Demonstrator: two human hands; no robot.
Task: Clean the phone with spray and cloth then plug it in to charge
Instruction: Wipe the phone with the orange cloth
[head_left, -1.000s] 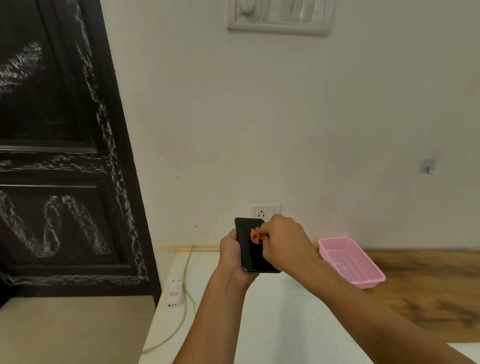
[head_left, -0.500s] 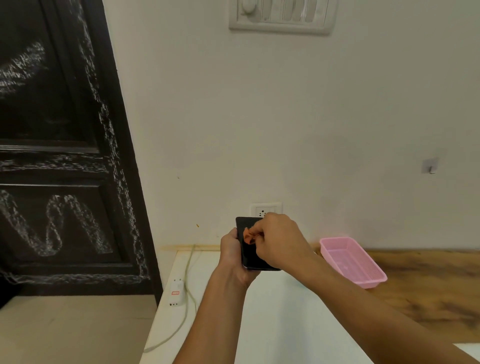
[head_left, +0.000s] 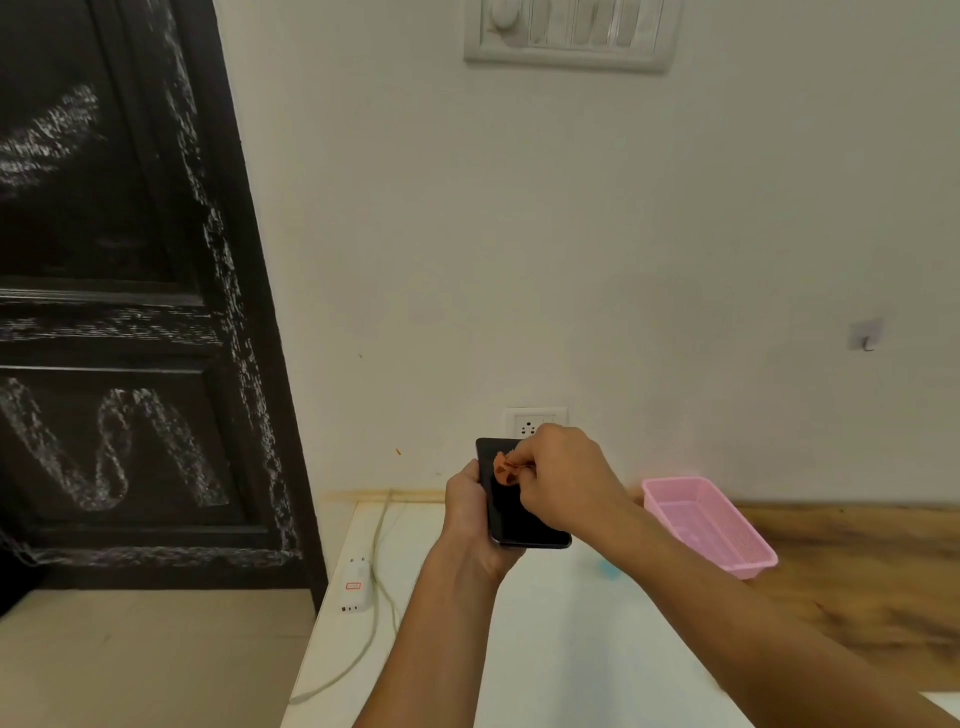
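The right hand is curled into a loose fist, its fingertips pinching a small bunched orange cloth and pressing it against the upper part of the dark screen of the phone. The left hand grips the phone from behind and along its left edge, holding it nearly upright above the far end of the white table, in front of the wall. By this the step in hand looks to be wiping the screen with the cloth. Whether spray is on the glass cannot be told, and no spray bottle can be made out for certain, only a pale blue blur on the table just below the right forearm. The lower screen lies bare below the cloth, so the next move likely calls for drawing the cloth down over it with light, even pressure while the left hand braces the phone. Charging is not yet begun: a white charger plug lies at the table's left edge, well apart from the phone, with a pale cable running beside it and off the near side. A wall socket sits just behind the phone's top, partly hidden by the right hand. A pink plastic basket stands to the right, where the white table meets a wooden top
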